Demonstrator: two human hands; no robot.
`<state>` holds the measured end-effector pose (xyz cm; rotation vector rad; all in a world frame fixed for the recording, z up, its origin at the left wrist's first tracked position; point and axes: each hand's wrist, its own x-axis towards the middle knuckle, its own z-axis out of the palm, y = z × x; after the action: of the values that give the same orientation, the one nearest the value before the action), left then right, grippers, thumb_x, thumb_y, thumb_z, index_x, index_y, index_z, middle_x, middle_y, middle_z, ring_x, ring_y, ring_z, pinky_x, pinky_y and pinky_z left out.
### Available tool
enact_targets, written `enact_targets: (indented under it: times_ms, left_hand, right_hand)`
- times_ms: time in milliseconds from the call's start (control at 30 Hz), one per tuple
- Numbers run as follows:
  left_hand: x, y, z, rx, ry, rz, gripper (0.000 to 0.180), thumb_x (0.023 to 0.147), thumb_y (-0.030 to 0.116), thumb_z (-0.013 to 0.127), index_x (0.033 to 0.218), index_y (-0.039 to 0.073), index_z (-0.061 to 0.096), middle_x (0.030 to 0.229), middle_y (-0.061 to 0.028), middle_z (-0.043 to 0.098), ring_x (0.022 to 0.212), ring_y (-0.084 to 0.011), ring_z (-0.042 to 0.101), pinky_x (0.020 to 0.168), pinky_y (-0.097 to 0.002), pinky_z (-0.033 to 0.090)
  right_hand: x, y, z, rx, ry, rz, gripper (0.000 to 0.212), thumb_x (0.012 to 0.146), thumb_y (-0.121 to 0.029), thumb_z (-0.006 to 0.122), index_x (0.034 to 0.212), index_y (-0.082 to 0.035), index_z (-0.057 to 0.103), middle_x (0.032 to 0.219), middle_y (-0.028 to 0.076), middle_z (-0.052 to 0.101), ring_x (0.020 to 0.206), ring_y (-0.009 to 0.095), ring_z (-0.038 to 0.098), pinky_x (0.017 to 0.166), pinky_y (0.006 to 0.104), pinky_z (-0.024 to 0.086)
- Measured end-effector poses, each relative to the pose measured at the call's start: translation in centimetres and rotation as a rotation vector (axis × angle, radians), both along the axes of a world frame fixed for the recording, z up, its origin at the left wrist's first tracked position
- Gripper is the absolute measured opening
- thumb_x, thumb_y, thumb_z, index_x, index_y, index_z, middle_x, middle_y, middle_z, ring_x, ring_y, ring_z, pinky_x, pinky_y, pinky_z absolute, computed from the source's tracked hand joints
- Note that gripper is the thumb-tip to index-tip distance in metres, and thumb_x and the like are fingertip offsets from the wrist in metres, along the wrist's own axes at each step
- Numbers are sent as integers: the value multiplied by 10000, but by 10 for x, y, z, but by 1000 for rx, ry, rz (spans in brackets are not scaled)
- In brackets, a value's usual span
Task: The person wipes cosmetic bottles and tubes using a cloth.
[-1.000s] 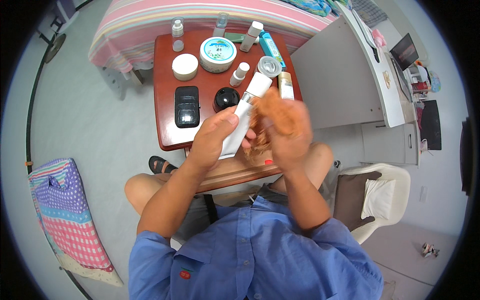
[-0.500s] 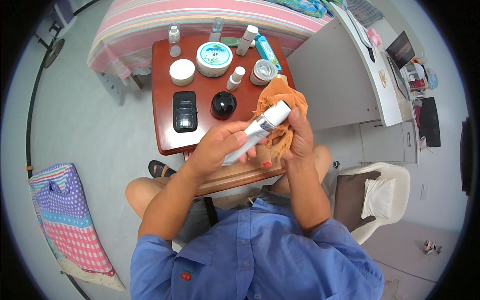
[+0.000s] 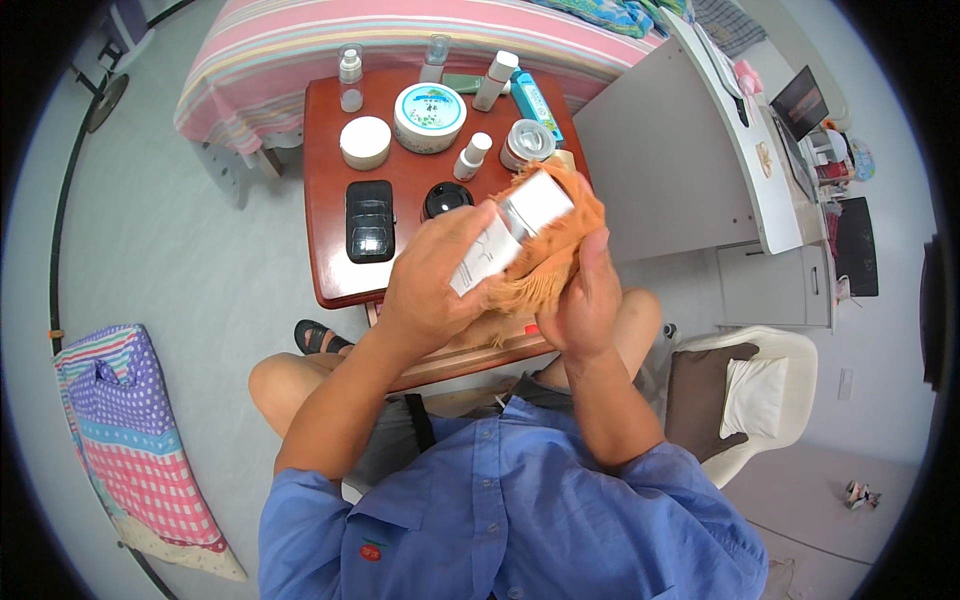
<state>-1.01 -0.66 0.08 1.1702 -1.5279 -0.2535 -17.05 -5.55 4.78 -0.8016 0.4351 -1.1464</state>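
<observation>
My left hand (image 3: 432, 270) is closed round the lower part of a white bottle (image 3: 485, 255) with a silver band and a white cap, tilted up to the right. My right hand (image 3: 583, 300) grips an orange fringed cloth (image 3: 550, 262), which is pressed around the bottle's cap end and right side. Some of the right fingers are hidden behind the cloth. Just beyond my left hand stands a round black jar (image 3: 446, 198), partly covered by the hand. Both hands are above the near edge of the red-brown table (image 3: 330, 285).
On the table stand a black case (image 3: 370, 222), a cream jar (image 3: 365, 143), a large white tub (image 3: 429, 118), a small white bottle (image 3: 472, 157), a clear-lidded jar (image 3: 527, 145), and a blue box (image 3: 536, 105). A pulled-out drawer (image 3: 440, 373) lies below my hands. A white desk (image 3: 665, 140) stands right.
The cloth has come up around the bottle's cap end, and the bottle has rolled so its printed side shows. My left hand has shifted slightly right, now partly covering the black jar.
</observation>
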Motion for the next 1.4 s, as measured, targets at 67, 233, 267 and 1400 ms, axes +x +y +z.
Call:
enact_targets:
  times_ms: [67,233,267,1400]
  left_hand:
    - [0,3,-1,112,86,-199,674,779,109,783,1405,24,546,1327,-201,602,1187,-367,599,1008,-418,484]
    - [9,4,11,322,306,-469,609,866,116,735,1434,22,537,1353,-166,602,1225,-269,602,1036,-361,465]
    - [8,4,6,322,307,-468,609,866,116,735,1434,22,537,1353,-166,602,1225,-269,602,1036,-361,465]
    - [-3,-2,-11,561,1241,-607,472,1087,305,443,1431,-16,495,1089,-80,672,818,-110,644,727,-244,537]
  right_hand:
    - [-4,-12,4,-73,87,-66,621,1061,-333,531,1540,-14,297,1487,161,473,1338,270,518,1131,430,431]
    - [-33,-31,17,-261,236,-11,714,928,-275,752,1455,63,408,1381,219,562,1240,284,609,1059,388,508]
    - [-38,-33,18,-327,299,26,748,901,-291,784,1446,67,417,1386,223,558,1237,282,612,1059,388,509]
    - [-4,-11,-18,-1162,956,-349,435,746,35,777,1150,-41,637,1088,150,640,972,306,650,867,371,532]
